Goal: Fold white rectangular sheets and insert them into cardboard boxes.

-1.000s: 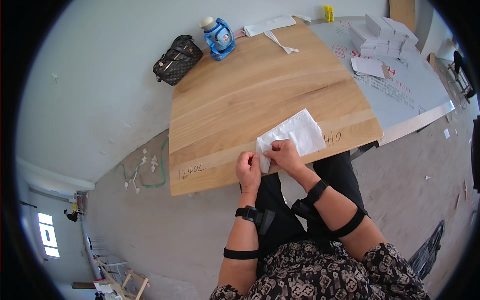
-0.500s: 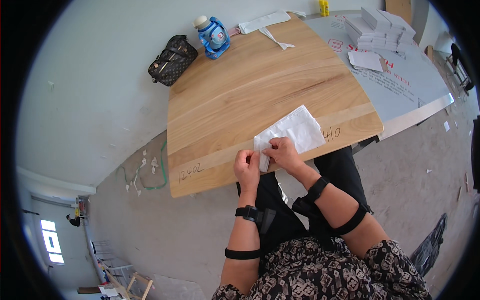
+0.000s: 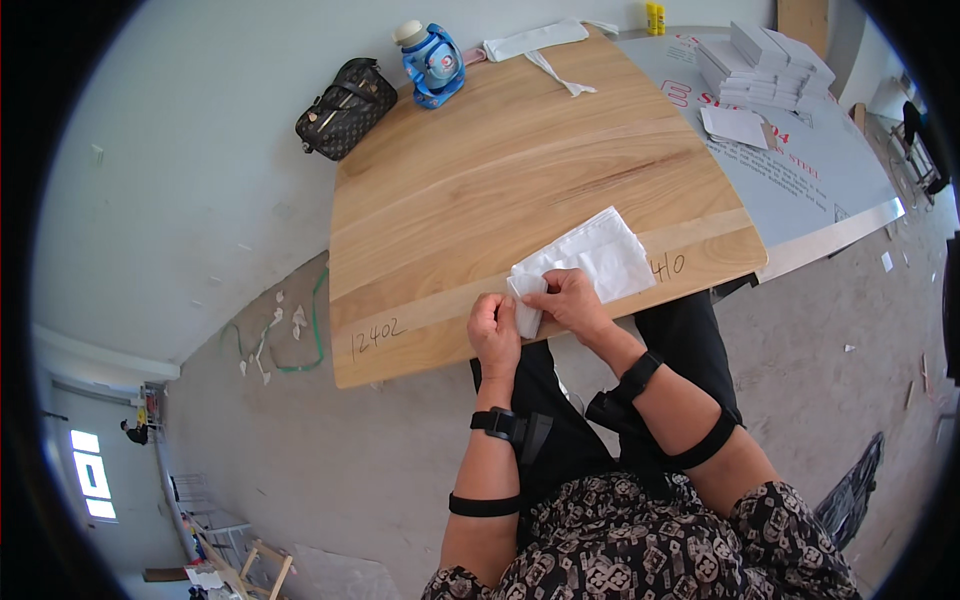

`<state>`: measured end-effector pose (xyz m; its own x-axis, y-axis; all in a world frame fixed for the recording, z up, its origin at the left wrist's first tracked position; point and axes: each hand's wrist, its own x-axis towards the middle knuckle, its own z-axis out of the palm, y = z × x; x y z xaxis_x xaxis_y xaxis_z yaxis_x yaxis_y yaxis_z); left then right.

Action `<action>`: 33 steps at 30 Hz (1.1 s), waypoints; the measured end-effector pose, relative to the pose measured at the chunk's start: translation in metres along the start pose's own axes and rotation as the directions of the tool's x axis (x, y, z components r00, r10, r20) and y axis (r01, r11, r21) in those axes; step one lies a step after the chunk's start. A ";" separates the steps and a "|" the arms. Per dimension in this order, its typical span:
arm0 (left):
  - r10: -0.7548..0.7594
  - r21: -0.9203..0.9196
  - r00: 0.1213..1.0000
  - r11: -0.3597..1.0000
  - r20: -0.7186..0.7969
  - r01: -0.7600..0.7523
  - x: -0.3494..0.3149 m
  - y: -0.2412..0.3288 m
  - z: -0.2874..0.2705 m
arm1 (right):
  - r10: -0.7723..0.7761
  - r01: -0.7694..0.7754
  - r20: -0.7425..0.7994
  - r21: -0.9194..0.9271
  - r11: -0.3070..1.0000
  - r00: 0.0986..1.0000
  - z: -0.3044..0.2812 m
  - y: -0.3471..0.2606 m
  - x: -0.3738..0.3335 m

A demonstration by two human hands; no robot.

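At the near edge of the wooden table (image 3: 520,150), my two hands work at the left end of a thin white folded sheet (image 3: 615,258); whether it is paper or cloth I cannot tell. A narrow flap of white material (image 3: 530,318) stands between the hands, tilted over the table edge. My left hand (image 3: 493,328) is closed, thumb against bent fingers, at the flap's left side. From the right, my right hand (image 3: 572,300) pinches the flap's upper part with thumb and index finger. The sheet's wider part lies flat on the table, beyond my right hand.
At the table's far left stand a dark patterned bag (image 3: 348,108) and a blue bottle (image 3: 433,65) with a pale lid. White fabric with straps (image 3: 537,42) lies along the far edge. A grey sheet-topped surface (image 3: 800,190) at the right bears stacked white boxes (image 3: 760,70) and yellow tubes.
The white flap between my hands looks wider and more turned up than before. Both hands have stayed at nearly the same spot, and the view has shifted slightly.
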<state>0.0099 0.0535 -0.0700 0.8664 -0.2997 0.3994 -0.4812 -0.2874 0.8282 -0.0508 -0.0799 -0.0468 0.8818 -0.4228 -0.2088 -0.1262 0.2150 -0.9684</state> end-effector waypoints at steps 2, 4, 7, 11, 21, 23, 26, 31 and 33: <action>-0.005 0.002 1.000 1.000 0.018 0.004 0.001 0.003 0.002 | -0.168 0.154 -0.067 -0.179 0.972 0.983 0.000 0.010 0.007; -0.014 -0.026 1.000 1.000 0.011 0.014 0.001 0.001 -0.001 | -0.159 0.145 -0.066 -0.178 0.973 0.985 0.003 0.014 0.007; -0.059 -0.011 0.998 0.998 0.037 0.059 0.000 0.002 -0.003 | -0.160 0.146 -0.077 -0.160 0.976 0.984 0.005 0.017 0.008; -0.056 -0.022 0.998 0.998 0.036 0.057 0.000 0.001 -0.004 | -0.159 0.147 -0.078 -0.136 0.980 0.984 0.005 0.020 0.011; -0.289 -0.279 0.854 0.943 -0.432 0.178 0.008 0.012 -0.009 | -0.100 0.095 -0.061 -0.077 0.993 0.993 0.002 0.025 0.018; -0.050 -0.121 0.906 0.993 -0.420 -0.001 0.002 0.025 -0.008 | -0.080 0.080 -0.059 0.002 0.997 0.995 0.002 0.024 0.015; 0.155 0.123 0.986 0.982 -0.063 -0.147 0.001 0.039 -0.004 | -0.047 0.046 -0.035 -0.050 0.998 0.998 -0.006 0.013 0.011; 0.024 0.179 0.999 0.983 0.047 -0.032 0.002 0.018 0.000 | 0.016 -0.017 0.003 0.093 0.995 1.000 -0.001 0.008 0.008; -0.038 0.165 0.998 0.986 0.040 0.031 0.003 0.012 0.000 | 0.013 -0.015 0.014 0.124 0.992 1.000 0.001 0.007 0.007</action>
<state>0.0070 0.0488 -0.0588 0.8780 -0.3251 0.3514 -0.4697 -0.4430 0.7636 -0.0453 -0.0806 -0.0550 0.8865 -0.4074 -0.2193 -0.0816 0.3289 -0.9408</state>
